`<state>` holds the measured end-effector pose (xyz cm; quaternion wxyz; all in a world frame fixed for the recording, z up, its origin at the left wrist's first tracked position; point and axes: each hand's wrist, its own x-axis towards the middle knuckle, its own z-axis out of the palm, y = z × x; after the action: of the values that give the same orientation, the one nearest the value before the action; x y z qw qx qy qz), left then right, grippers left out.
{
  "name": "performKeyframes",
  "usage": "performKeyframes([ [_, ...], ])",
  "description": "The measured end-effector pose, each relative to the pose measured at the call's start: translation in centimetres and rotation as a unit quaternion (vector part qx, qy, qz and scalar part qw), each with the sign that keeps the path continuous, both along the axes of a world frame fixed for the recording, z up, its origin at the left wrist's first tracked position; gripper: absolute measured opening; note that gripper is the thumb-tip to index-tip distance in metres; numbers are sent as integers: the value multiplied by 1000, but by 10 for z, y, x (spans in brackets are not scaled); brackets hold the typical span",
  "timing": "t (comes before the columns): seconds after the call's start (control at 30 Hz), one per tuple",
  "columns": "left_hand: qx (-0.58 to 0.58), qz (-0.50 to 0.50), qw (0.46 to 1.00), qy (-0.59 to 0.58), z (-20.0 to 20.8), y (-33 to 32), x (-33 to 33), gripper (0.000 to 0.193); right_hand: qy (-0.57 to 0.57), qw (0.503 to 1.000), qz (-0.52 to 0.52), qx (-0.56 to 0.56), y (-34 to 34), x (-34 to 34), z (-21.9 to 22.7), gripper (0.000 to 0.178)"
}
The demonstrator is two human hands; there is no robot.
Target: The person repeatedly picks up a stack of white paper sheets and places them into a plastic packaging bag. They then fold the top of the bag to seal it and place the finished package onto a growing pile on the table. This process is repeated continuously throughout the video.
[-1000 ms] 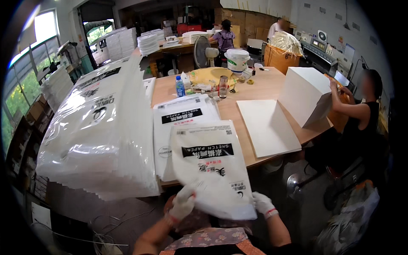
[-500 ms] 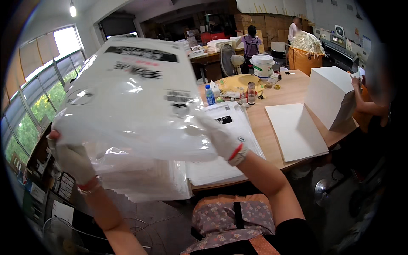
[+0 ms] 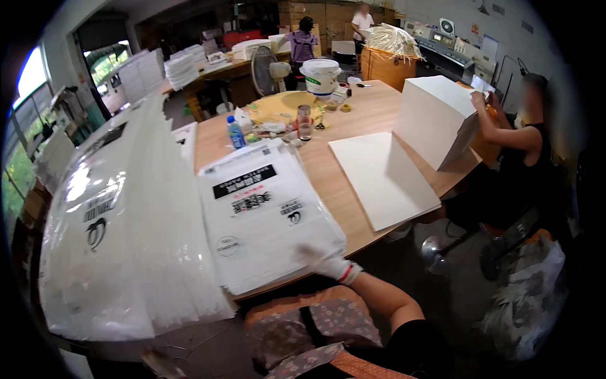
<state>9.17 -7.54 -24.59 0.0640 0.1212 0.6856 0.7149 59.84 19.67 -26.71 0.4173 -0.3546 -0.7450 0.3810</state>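
Note:
At the lower right corner of a stack of printed white plastic bags [image 3: 252, 246] is my right hand [image 3: 322, 262] in a white glove with a red cuff. Its fingers are smeared by motion, and whether they touch the top bag is unclear. My left hand [image 3: 161, 363] is low at the bottom edge, below the left pile, also blurred and partly cut off. That long pile of white packs in clear plastic [image 3: 170, 215] fans across the left side of the table. A glossy printed pack [image 3: 95, 196] lies along its left edge.
White board sheets [image 3: 385, 183] lie to the right, beside a tall white block of sheets [image 3: 435, 120] where a co-worker [image 3: 524, 132] handles something. Farther back stand a blue-labelled bottle [image 3: 235, 132], a glass [image 3: 304, 123], a white bucket [image 3: 320, 79] and a fan [image 3: 264, 71].
The glossy plastic pack I held up with both hands is now down on the left pile. My hands are off it: the left lower, the right at the bag stack. The view has swung right.

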Motion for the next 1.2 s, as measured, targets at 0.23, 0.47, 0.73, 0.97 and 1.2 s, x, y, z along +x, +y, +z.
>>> performKeyframes([
  [0.23, -505, -431, 631, 400, -102, -37, 133, 10, -496, 805, -324, 37, 47, 238, -53, 93],
  [0.47, -254, -415, 856, -173, -163, 30, 164, 14, -357, 887, -291, -28, 70, 271, -44, 96],
  [0.73, -202, -691, 694, -13, -58, 199, 338, 11, -310, 879, -361, -13, 90, 282, -54, 60],
  [0.97, -52, -712, 514, -475, -6, 294, 487, 32, -398, 801, -328, 304, 15, 204, 51, 24],
  [1.2, -248, -834, 483, -102, 32, 298, 441, 43, -741, -34, -168, 649, -96, 256, -15, 28],
])
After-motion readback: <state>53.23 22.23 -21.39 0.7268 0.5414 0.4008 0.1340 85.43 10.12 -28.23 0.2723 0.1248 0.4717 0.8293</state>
